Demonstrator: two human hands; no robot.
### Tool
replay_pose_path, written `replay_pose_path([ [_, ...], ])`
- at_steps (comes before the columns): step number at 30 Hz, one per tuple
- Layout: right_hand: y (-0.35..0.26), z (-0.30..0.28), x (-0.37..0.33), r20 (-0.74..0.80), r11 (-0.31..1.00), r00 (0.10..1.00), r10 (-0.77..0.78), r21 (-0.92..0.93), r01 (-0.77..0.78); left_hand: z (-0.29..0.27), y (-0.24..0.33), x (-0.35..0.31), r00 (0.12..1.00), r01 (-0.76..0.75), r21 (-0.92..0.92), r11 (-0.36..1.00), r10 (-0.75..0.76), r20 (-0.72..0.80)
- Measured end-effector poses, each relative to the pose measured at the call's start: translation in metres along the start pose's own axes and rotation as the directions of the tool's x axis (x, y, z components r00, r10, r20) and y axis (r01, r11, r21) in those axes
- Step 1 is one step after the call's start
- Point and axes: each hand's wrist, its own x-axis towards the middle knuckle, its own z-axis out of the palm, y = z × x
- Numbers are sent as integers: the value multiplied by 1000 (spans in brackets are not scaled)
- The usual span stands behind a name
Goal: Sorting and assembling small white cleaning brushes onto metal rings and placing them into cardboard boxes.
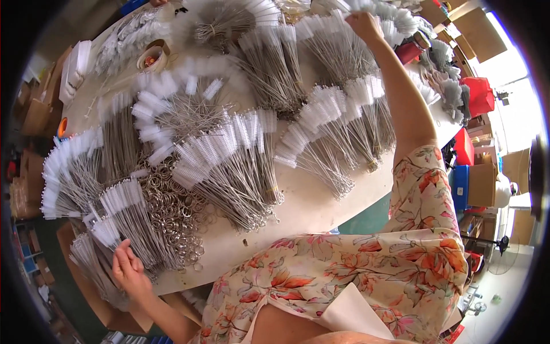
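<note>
My left hand (130, 270) is at the near left corner of the table, beside a bundle of thin wire brushes with white bristle heads (123, 198). Its fingers are bent and close together; what they hold, if anything, does not show. My right arm stretches across to the far right, where my right hand (365, 26) is closed among white-bristled brushes (338, 40). Whatever sits in its fingers is too small to make out. Between my hands lie more brush bundles (229, 166), their looped wire ends toward me, and a heap of metal rings (175, 223).
A tape roll (153, 55) with small red items inside stands at the far left, near an orange ring (62, 127). A dark red cylinder (412, 48) lies at the far right. Cardboard boxes (482, 183) and a fan (503, 245) are off to the right. Part of another person's hand (158, 2) shows at the top.
</note>
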Motion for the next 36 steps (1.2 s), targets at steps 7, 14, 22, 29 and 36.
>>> replay_pose_path([
  [7, 18, -10, -17, 25, 970, 976, 217, 108, -218, 21, -7, -10, 995, 17, -152, 988, -2, 97],
  [14, -76, -121, -77, -159, 304, 987, 6, 941, 150, 85, 23, -24, 962, -88, 1, 996, 85, 260],
  [22, -245, -141, -275, 140, -331, 814, -564, 864, -379, 200, 35, -44, 715, -446, -193, 874, 477, 511],
  [29, -226, -121, -316, 99, -253, 915, -391, 945, -210, 163, 44, -65, 429, -874, -96, 477, 849, 309],
  [36, -238, -97, -352, 353, -727, 762, -543, 257, -637, 172, -30, -88, 297, -939, -45, 341, 869, 395],
])
